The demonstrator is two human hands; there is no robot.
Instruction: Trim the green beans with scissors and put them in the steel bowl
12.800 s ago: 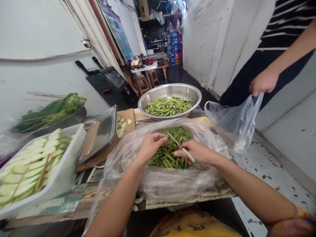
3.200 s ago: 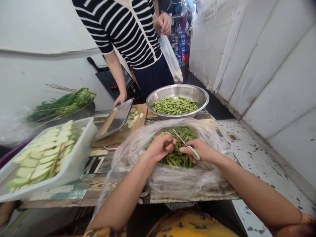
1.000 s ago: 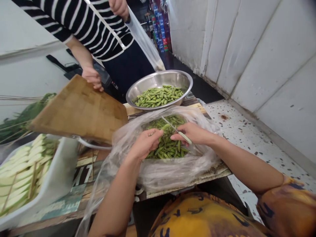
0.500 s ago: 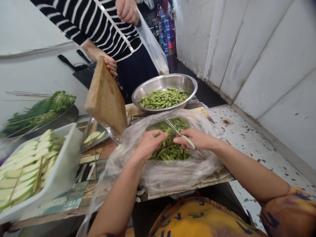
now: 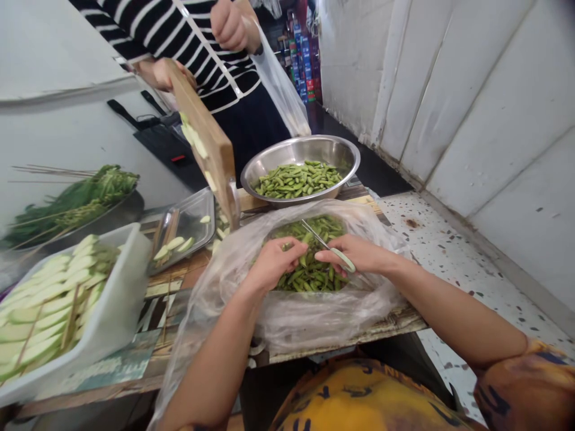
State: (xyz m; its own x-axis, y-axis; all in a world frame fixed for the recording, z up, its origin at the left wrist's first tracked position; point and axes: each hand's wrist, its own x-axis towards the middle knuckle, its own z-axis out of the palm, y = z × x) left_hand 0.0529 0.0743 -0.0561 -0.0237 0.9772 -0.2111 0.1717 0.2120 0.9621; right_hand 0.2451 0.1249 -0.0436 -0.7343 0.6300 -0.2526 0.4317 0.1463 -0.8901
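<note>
My left hand (image 5: 277,262) is closed in a pinch on a green soybean pod (image 5: 303,261), over the open plastic bag (image 5: 309,323). In my right hand (image 5: 359,254) is a pair of scissors (image 5: 342,258) with pale green handles; the slightly parted blades point up and to the left, near my left fingertips. Many green pods (image 5: 309,281) lie in the bag under both hands. Just behind the bag, a steel basin (image 5: 348,173) holds a layer of green pods (image 5: 299,179).
Across the table, a person in a striped top (image 5: 157,30) holds a tilted wooden cutting board (image 5: 209,134) with pale slices on it. A white tub (image 5: 121,287) of skewered slices stands left, near a metal tray (image 5: 197,215) and leafy greens (image 5: 90,197).
The other person's cutting board has swung up and tilted, uncovering the metal tray and loose slices beneath. My hands have hardly moved.
</note>
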